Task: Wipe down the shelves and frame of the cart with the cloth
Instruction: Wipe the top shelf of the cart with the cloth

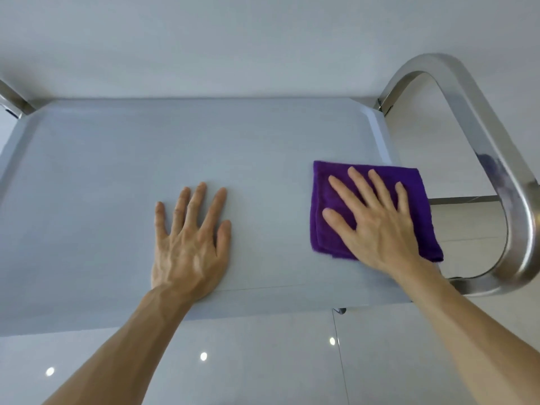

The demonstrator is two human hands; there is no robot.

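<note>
Right hand [377, 226] flat on purple cloth [324, 217], top shelf [146, 159] | left hand [190, 244] spread, empty | frame [502, 171] seemingly unwiped

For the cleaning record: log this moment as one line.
step: wiping top shelf | right hand: flat on purple cloth, near right edge by handle | left hand: flat on shelf, bracing | lower shelves: not visible

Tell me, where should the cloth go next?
Probably slide it left. The right hand presses the cloth flat near the shelf's right edge, and bare shelf stretches leftward. The left hand lies flat in that path, so it may need lifting.
</note>
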